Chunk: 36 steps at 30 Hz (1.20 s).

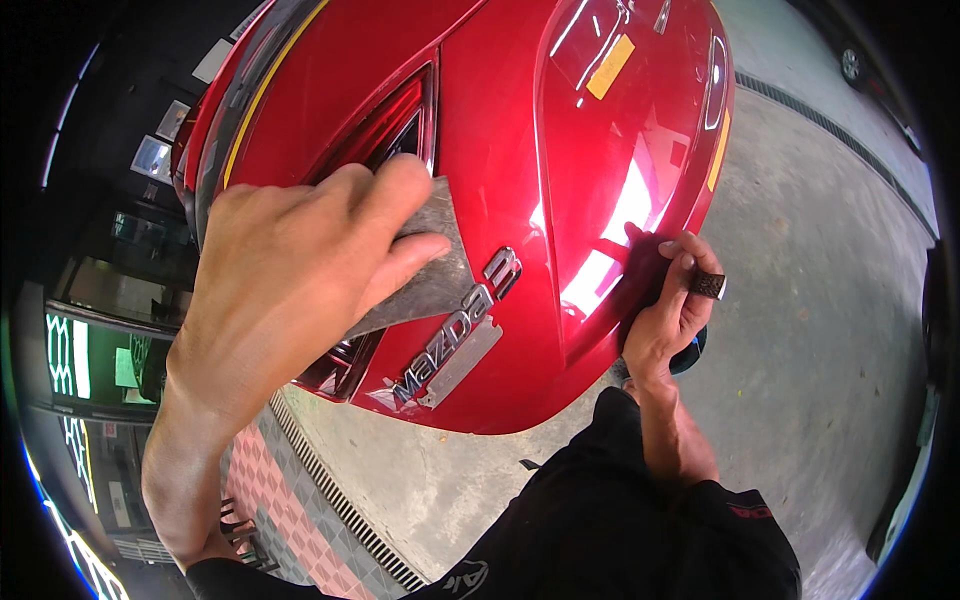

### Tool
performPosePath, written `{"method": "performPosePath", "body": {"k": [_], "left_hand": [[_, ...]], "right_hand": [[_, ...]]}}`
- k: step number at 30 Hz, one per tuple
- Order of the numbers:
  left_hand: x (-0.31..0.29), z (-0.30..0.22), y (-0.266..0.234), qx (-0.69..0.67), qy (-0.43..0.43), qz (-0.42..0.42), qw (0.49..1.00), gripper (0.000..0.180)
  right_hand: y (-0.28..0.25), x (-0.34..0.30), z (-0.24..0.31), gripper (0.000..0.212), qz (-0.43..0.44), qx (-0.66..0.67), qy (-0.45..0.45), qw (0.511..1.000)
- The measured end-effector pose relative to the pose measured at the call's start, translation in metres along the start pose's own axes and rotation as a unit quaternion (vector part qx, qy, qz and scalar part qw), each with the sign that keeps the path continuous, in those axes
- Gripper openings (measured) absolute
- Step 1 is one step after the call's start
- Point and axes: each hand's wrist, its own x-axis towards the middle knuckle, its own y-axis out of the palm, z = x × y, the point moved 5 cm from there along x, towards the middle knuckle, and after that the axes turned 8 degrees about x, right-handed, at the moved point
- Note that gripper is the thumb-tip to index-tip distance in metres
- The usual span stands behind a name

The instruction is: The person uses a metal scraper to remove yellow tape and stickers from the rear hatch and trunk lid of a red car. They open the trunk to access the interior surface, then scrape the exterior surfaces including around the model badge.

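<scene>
My left hand [300,250] is closed on a thin grey cloth [440,235], spread against the red car's rear beside the tail light [410,115]. The thumb lies on the cloth, whose lower edge reaches the chrome letter badge [450,330]. Below the badge, a worn grey strip [462,362] sits on the paint. On the right, my right hand [665,320] is closed beside the curved edge of the car body [490,130]. A small dark textured block [707,287] with a pale end shows between its fingers.
Yellow tape [611,67] is stuck on the bodywork, with another yellow strip [719,155] at the right edge. Concrete floor [800,330] lies right, crossed by a drain grate [840,135]. A second grate [340,490] runs beside pink and grey tiles [280,500]. A dark car [855,60] stands far right.
</scene>
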Motion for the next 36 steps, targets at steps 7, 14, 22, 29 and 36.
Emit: {"method": "performPosePath", "body": {"k": [7,14,22,29,36], "left_hand": [[0.003,-0.004,0.002,0.018,-0.012,0.078,0.997,0.043],[0.007,0.001,0.005,0.039,0.024,-0.024,0.999,0.041],[-0.035,-0.018,-0.03,-0.014,-0.09,-0.035,0.995,0.053],[-0.091,-0.014,-0.033,-0.006,-0.216,-0.121,0.969,0.053],[-0.173,-0.037,-0.051,-0.397,-0.473,-0.126,0.777,0.058]], "right_hand": [[-0.001,-0.005,0.002,0.02,0.0,-0.046,-0.011,0.999],[0.007,-0.005,0.003,0.021,0.007,-0.065,-0.007,0.998],[0.003,0.001,0.0,0.022,0.002,-0.002,-0.005,1.0],[0.009,0.002,0.0,0.022,0.037,0.005,-0.012,0.999],[0.006,0.006,0.003,0.022,0.038,-0.02,-0.008,0.999]]}}
